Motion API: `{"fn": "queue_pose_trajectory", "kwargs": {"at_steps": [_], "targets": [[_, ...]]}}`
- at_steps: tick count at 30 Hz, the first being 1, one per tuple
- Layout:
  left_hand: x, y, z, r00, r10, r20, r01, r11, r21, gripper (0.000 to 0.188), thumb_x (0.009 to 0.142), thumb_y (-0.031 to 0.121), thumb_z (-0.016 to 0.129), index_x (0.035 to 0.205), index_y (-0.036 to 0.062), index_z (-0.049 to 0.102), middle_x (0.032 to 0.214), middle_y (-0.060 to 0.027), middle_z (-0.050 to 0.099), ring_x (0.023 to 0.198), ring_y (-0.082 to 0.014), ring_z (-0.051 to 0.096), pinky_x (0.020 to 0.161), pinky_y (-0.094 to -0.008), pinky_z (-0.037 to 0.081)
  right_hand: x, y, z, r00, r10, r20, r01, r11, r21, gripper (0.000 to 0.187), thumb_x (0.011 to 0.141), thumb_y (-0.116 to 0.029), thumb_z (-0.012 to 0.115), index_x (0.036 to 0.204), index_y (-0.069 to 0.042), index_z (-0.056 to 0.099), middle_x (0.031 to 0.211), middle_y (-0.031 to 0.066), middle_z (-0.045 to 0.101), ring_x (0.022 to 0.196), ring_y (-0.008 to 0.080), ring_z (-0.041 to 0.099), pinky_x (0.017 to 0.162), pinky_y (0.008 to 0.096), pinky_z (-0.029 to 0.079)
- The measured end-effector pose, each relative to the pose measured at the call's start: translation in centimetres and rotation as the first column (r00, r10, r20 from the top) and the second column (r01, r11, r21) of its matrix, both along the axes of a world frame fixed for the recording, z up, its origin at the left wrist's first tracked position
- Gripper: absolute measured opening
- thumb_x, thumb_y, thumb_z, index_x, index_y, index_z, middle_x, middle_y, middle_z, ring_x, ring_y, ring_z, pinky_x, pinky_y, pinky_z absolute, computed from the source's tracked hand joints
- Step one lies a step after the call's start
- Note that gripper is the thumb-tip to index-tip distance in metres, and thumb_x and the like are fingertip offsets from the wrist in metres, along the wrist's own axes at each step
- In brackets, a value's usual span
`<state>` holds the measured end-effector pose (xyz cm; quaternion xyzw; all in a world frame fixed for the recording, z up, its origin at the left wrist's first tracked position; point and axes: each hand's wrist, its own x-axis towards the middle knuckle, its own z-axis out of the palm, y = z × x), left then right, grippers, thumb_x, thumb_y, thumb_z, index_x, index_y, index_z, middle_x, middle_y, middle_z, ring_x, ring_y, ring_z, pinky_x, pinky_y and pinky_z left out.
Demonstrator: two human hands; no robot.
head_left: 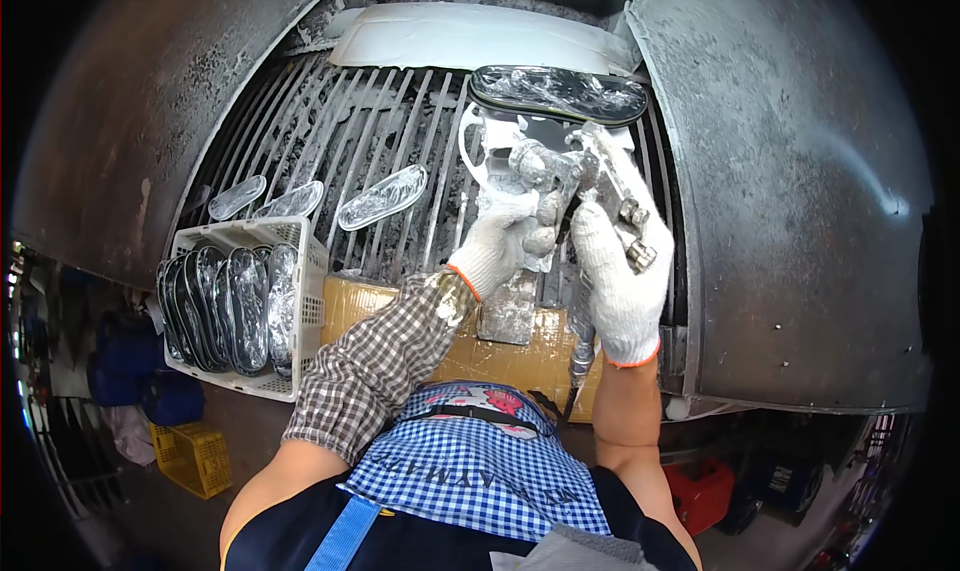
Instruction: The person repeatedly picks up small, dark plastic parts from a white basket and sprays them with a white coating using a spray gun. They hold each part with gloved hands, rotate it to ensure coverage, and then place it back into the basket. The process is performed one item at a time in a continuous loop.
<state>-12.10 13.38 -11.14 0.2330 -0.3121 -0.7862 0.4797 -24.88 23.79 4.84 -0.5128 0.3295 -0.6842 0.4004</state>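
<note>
Both my hands wear white knit gloves with orange cuffs. My right hand (625,271) is closed around a silver-grey spray gun (590,171) with metal fittings, and a wrapped hose hangs below it. My left hand (505,226) has grey-stained fingers curled against the gun's near left side; its exact grip is partly hidden. Just beyond the hands lies a long, rounded black piece (560,93) covered with clear film. Under the hands, a white cut-out piece (472,136) shows in part. Below them is a flat grey-coated plate (508,316).
A white plastic basket (315,296) at the left holds several film-wrapped oval pieces. Other wrapped pieces (383,198) lie on the slatted metal grate (345,136). Metal walls (790,191) flank it, with cardboard (355,311) along the front and a white sheet (480,36) behind.
</note>
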Motion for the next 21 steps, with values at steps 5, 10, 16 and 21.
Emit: {"fn": "queue_pose_trajectory", "kwargs": {"at_steps": [5, 10, 16, 21], "targets": [[-0.1, 0.1, 1.0, 0.981, -0.030, -0.192, 0.079, 0.965, 0.252, 0.039, 0.103, 0.012, 0.060, 0.138, -0.0042, 0.055, 0.128, -0.0233, 0.070, 0.104, -0.0354, 0.075, 0.085, -0.0479, 0.065, -0.4, -1.0, -1.1, 0.983, -0.155, -0.103, 0.152, 0.988, -0.031, 0.056, 0.101, -0.002, 0.069, 0.153, 0.008, 0.053, 0.147, 0.0199, 0.064, 0.130, 0.0215, 0.064, 0.113, 0.0346, 0.048], [0.2, -0.9, -1.9, 0.986, -0.048, -0.157, 0.085, 0.969, 0.233, 0.034, 0.105, 0.016, 0.061, 0.133, -0.0029, 0.060, 0.126, -0.0230, 0.071, 0.104, -0.0343, 0.075, 0.086, -0.0478, 0.065, -1.2, -1.4, -2.4, 0.991, -0.135, -0.003, 0.135, 0.989, 0.067, 0.054, 0.102, -0.002, 0.068, 0.153, 0.007, 0.054, 0.147, 0.0192, 0.065, 0.130, 0.0207, 0.064, 0.112, 0.0338, 0.048], [0.1, -0.6, -1.6, 0.988, -0.055, -0.141, 0.089, 0.966, 0.245, 0.033, 0.103, 0.016, 0.063, 0.132, -0.0002, 0.062, 0.123, -0.0221, 0.072, 0.104, -0.0355, 0.074, 0.088, -0.0491, 0.063, -1.7, -1.1, -2.5, 0.985, -0.162, 0.051, 0.157, 0.983, 0.095, 0.055, 0.105, -0.003, 0.065, 0.155, 0.010, 0.049, 0.143, 0.0194, 0.067, 0.124, 0.0179, 0.066, 0.106, 0.0314, 0.052], [0.4, -0.5, -1.2, 0.990, -0.040, -0.136, 0.074, 0.964, 0.256, 0.034, 0.102, 0.016, 0.064, 0.131, -0.0006, 0.062, 0.122, -0.0216, 0.071, 0.103, -0.0357, 0.073, 0.089, -0.0488, 0.062, -2.4, -0.8, -3.0, 0.976, -0.217, 0.038, 0.211, 0.970, 0.122, 0.055, 0.106, -0.005, 0.064, 0.157, 0.009, 0.048, 0.140, 0.0159, 0.068, 0.115, 0.0135, 0.068, 0.098, 0.0285, 0.055]]}}
